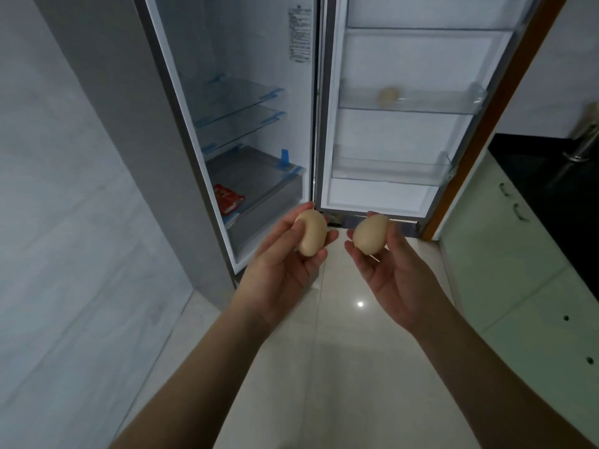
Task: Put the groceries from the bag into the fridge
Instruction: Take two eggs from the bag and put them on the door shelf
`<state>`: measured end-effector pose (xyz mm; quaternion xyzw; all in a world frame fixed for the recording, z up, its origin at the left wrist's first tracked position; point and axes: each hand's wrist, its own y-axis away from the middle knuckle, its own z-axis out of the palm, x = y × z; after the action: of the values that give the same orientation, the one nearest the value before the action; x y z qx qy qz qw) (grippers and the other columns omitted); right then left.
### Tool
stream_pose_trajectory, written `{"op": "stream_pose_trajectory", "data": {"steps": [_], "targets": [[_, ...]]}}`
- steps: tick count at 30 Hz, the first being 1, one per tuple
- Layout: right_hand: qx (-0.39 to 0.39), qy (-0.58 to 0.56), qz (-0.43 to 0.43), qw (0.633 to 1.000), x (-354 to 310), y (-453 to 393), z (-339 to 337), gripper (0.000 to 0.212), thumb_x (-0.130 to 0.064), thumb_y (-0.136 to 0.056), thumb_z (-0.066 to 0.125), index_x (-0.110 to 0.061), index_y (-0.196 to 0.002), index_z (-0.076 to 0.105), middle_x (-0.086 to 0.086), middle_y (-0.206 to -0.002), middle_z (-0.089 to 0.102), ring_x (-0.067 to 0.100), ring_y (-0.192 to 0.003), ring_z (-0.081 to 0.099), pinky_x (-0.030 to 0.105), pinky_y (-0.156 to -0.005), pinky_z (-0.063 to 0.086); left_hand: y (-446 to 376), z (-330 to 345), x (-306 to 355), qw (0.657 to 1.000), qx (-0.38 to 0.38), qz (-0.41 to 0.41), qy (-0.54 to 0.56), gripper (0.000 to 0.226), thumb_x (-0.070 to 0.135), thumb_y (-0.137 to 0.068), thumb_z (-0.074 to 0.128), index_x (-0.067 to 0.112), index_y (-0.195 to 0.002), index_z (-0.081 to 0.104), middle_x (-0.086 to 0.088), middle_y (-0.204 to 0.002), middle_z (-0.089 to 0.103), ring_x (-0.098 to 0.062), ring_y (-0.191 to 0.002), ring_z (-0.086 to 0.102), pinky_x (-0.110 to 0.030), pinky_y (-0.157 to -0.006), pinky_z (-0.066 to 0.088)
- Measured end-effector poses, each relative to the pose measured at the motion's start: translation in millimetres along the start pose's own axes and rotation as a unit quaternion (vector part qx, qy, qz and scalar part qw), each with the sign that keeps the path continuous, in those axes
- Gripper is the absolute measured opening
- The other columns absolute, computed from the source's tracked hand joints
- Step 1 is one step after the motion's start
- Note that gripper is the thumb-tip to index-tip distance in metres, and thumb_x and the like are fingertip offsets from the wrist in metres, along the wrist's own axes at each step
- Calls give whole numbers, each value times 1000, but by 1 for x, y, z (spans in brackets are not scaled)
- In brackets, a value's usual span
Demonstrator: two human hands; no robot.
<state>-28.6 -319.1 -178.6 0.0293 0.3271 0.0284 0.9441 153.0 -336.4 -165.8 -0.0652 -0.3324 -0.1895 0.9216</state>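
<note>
The fridge (181, 131) stands open ahead, its door (405, 134) swung out to the right. My left hand (278, 264) holds a pale beige egg (311, 233) in its fingertips, palm up. My right hand (395, 273) holds a second egg (370, 234) the same way, just right of the first. Both eggs hover in front of the door's lower edge. Another pale egg (388, 96) sits in the middle door shelf (421, 106). A red packet (228, 199) lies in the bottom drawer (259, 196) of the fridge. No bag is in view.
Glass shelves (236, 98) fill the fridge interior. A lower door shelf (389, 171) holds nothing visible. Pale green cabinets (518, 254) with a dark countertop (557, 196) stand at right. A tiled wall is at left, glossy floor tiles (340, 351) below.
</note>
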Motion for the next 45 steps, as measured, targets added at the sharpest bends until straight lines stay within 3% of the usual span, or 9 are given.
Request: {"op": "stream_pose_trajectory", "data": {"steps": [9,17,19,23,26,30,39,45], "targets": [[27,2,-43,999,-16,-74,7,38,-27,-91,52,-9,-124,55,16,-114,59,24,-99,66,32,-79,56,-84,-14,31,998,-35,-7,-49,40,23,-90,59,14,-129,59,-15,-121,63,-29,-107,66,-27,-76,59],[48,20,-96,994,-79,-138,-20,34,-27,-92,51,-10,-121,58,28,-135,46,26,-104,64,30,-76,57,-185,18,19,992,-64,-7,-107,38,23,-93,57,15,-130,59,-12,-118,66,-28,-107,67,-27,-78,59],[36,46,-95,994,-99,-152,-27,38,-29,-91,52,-10,-123,56,29,-139,43,28,-105,63,30,-75,57,-210,31,12,991,-70,-2,-115,41,22,-92,58,15,-132,57,-13,-119,66,-28,-106,67,-26,-77,58],[18,68,-107,992,-144,-183,-39,59,-36,-79,68,-8,-129,52,28,-127,51,29,-101,66,31,-76,57,-262,64,4,984,-73,16,-159,43,26,-89,56,25,-133,56,-8,-118,69,-28,-107,68,-28,-80,58],[19,67,-112,991,-180,-208,-46,47,-29,-85,53,-9,-127,51,22,-121,55,24,-96,69,30,-73,57,-298,83,-1,979,-68,26,-190,35,26,-92,54,26,-126,62,-7,-117,70,-28,-109,68,-28,-80,58],[16,60,-118,991,-211,-240,-60,54,-28,-86,52,-8,-135,45,21,-128,51,23,-99,69,30,-74,57,-339,93,-8,971,-51,41,-230,30,26,-97,50,26,-124,63,-5,-118,69,-26,-109,68,-26,-79,56],[18,48,-102,993,-241,-321,-74,49,-25,-90,55,-5,-134,48,22,-126,53,29,-104,66,34,-79,56,-423,85,3,962,-78,50,-258,42,23,-91,58,24,-133,58,-14,-137,53,-29,-116,65,-25,-87,54],[17,113,-144,983,-255,-376,-75,33,-25,-91,53,-7,-118,58,18,-119,57,26,-102,67,36,-86,54,-480,67,20,950,-119,35,-288,54,12,-86,65,23,-138,53,-10,-139,49,-27,-116,64,-27,-94,52]]}}
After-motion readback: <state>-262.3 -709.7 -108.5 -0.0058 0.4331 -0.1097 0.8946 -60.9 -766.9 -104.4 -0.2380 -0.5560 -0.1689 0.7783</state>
